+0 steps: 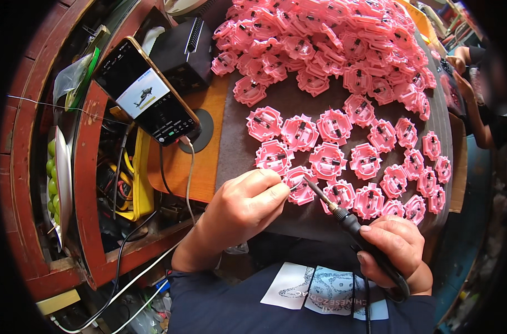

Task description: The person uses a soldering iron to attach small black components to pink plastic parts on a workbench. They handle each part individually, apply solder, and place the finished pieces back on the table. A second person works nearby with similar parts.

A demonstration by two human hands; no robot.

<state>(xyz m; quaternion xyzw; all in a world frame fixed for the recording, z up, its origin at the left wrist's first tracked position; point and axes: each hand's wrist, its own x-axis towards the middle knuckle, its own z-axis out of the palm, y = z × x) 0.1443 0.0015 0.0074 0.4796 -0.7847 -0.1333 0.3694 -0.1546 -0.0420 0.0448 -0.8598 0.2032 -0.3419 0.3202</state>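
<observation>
My right hand is wrapped round a black-handled soldering iron, whose metal tip points down at a pink plastic part. Beside that same part, my left hand is closed in a pinch; what its fingertips hold, if anything, is too small to make out. Several more pink parts lie spread out in loose rows on the dark work surface. Small black and white pieces sit in the middle of each. Whether the iron's tip touches the part, I cannot tell.
A heap of pink parts covers the far side. To the left, a lit phone leans on a stand, with a white cable hanging down. A black box stands behind it. Another person's arm shows at far right.
</observation>
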